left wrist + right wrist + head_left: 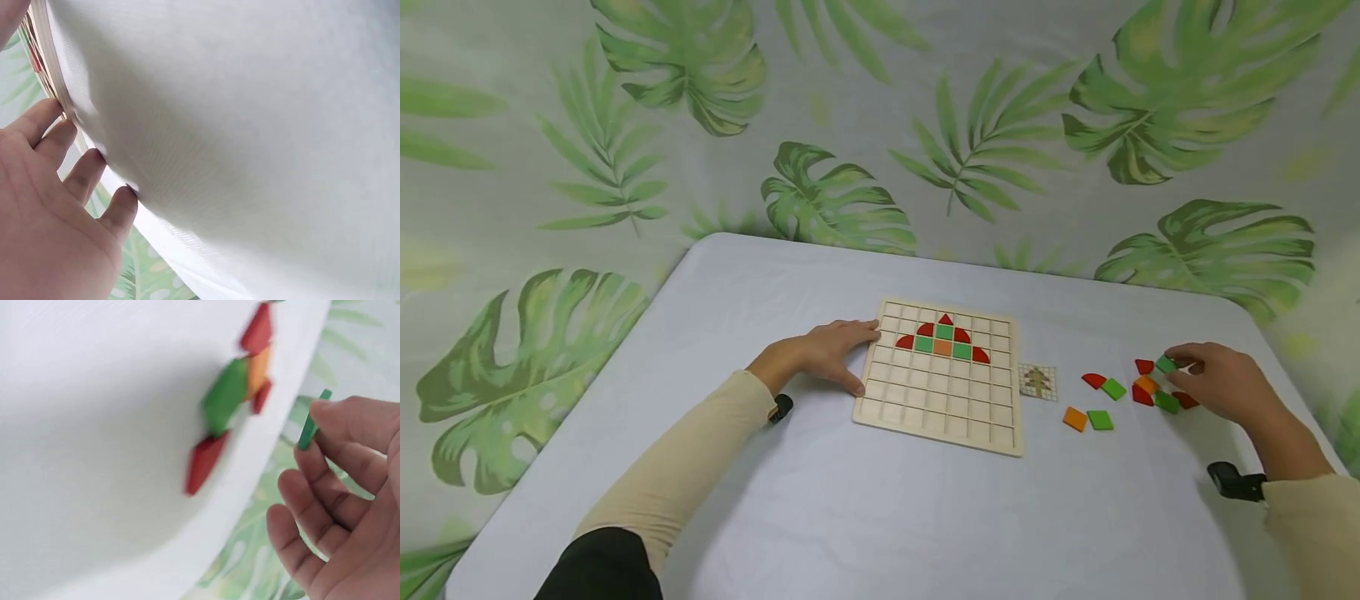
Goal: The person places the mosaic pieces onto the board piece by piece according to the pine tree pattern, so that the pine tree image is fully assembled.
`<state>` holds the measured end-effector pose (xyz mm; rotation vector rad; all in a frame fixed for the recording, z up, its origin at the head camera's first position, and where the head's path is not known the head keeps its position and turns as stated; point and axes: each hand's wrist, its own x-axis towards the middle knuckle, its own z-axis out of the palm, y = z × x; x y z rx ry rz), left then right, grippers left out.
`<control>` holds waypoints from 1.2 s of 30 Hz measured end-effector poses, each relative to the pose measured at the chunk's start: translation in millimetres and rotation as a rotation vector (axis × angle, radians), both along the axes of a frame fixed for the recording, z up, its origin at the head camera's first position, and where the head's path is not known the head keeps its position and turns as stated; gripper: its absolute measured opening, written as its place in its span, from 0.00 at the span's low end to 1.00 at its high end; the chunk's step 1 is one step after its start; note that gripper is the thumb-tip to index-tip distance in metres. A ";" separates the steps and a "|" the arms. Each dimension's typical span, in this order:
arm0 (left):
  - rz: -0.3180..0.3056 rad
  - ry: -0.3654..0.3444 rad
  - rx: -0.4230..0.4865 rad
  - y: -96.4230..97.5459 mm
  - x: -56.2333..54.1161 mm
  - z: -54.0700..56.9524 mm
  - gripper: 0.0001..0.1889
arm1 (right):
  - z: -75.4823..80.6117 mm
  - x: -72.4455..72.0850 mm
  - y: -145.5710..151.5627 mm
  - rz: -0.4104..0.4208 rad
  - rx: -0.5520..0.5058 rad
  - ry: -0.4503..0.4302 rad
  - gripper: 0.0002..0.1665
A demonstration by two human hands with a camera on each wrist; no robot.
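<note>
A wooden grid board (925, 392) lies on the white table, with a stepped triangle of red, green and orange tiles in its upper rows. My left hand (831, 350) touches the board's left edge with spread fingers; in the left wrist view its fingertips (53, 109) rest along the wooden side. Over at the right, my right hand (1221, 383) pinches a green tile (314, 420) between thumb and fingers, above the table. Below it lies a loose cluster with an orange tile (1147, 384), a green tile (1167, 402) and several red pieces (1142, 396).
A small pattern card (1037, 382) lies against the board's right side. Between card and cluster are a red rounded piece (1093, 381), a green tile (1113, 389), an orange tile (1075, 419) and another green tile (1101, 420). A leaf-print cloth (850, 108) hangs behind the table.
</note>
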<state>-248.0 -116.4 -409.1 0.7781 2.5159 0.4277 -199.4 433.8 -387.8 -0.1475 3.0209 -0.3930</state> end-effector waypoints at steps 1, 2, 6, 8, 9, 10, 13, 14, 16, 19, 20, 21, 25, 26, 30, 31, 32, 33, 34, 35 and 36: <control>-0.002 0.004 0.001 -1.0 0.3 0.1 0.51 | 2.8 0.0 -5.6 0.017 -0.005 0.017 0.25; -0.003 0.008 0.002 -1.8 0.3 0.0 0.51 | 5.5 0.3 -11.6 0.032 -0.014 0.034 0.24; -0.004 0.008 0.009 -2.4 -0.6 -1.0 0.51 | 12.4 2.5 -34.0 0.083 -0.046 0.067 0.23; -0.003 0.010 0.018 -1.4 -1.2 -0.3 0.51 | 14.4 4.0 -43.4 0.102 -0.054 0.075 0.22; -0.002 0.008 0.024 -0.7 -1.2 0.1 0.51 | 15.2 4.7 -47.9 0.111 -0.056 0.077 0.22; -0.003 0.007 0.029 -0.2 -1.3 0.4 0.50 | 16.0 5.3 -52.6 0.119 -0.058 0.078 0.22; 0.000 -0.005 0.035 1.2 -0.2 0.6 0.50 | 18.3 6.6 -67.3 0.153 -0.050 0.080 0.22; 0.000 -0.009 0.029 1.6 0.3 0.8 0.50 | 19.0 6.9 -72.9 0.167 -0.047 0.075 0.22; 0.003 -0.014 0.018 2.2 1.3 1.2 0.51 | 19.9 7.0 -84.5 0.198 -0.043 0.068 0.21; 0.005 -0.012 0.010 2.6 1.7 2.0 0.50 | 20.5 7.4 -102.1 0.238 -0.033 0.066 0.20; 0.004 -0.011 0.010 2.6 1.6 2.5 0.50 | 20.4 7.6 -108.3 0.251 -0.034 0.062 0.20; 0.004 -0.009 0.011 2.3 1.3 2.5 0.50 | 20.0 7.5 -114.5 0.266 -0.034 0.061 0.19; -0.001 -0.009 0.006 0.6 0.2 2.1 0.50 | 18.1 6.3 -139.9 0.322 -0.011 0.055 0.18; -0.003 -0.009 0.005 0.1 -0.2 1.9 0.50 | 17.7 5.8 -146.0 0.332 -0.009 0.050 0.17; 0.002 -0.014 0.009 -0.9 -0.9 1.4 0.51 | 17.4 4.0 -169.8 0.351 -0.005 0.022 0.18; 0.004 -0.015 0.011 -1.2 -1.0 1.6 0.51 | 17.0 3.4 -176.0 0.353 -0.007 0.015 0.18; 0.006 -0.016 0.014 -1.5 -0.9 1.8 0.51 | 16.5 2.7 -182.0 0.358 -0.007 0.012 0.18; 0.007 -0.018 0.015 -1.8 -0.8 2.0 0.51 | 15.8 2.3 -188.2 0.363 -0.007 0.009 0.18; 0.008 -0.018 0.016 -2.1 -0.7 2.2 0.51 | 14.9 1.7 -194.2 0.370 -0.005 0.009 0.18; 0.009 -0.020 0.020 -2.3 -0.5 2.3 0.51 | 14.0 1.5 -200.2 0.381 -0.007 0.012 0.18; 0.009 -0.020 0.025 -2.6 -0.4 2.2 0.51 | 13.1 1.2 -205.8 0.396 -0.007 0.016 0.18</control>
